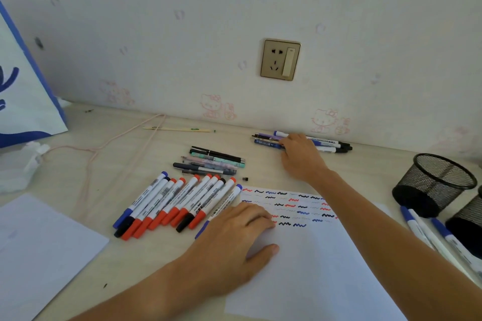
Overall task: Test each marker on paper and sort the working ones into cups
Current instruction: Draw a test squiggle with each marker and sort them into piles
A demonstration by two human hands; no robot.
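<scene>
A white sheet of paper (307,263) covered with red, blue and black squiggles lies in front of me. My left hand (234,240) presses flat on its left edge. My right hand (300,156) reaches to the back, its fingers lying over a pile of pens and markers (328,144) against the wall; whether it grips one I cannot tell. Several red-, blue- and black-capped markers (177,203) lie in a row left of the paper. Two black mesh cups (433,185) stand at the right.
Several thin pens (216,160) lie behind the marker row. Blue-capped markers (427,232) lie by the cups. Another white sheet (39,255) sits at the left, with a blue and white bag (23,91), crumpled tissue (23,164) and a pink cord (125,138).
</scene>
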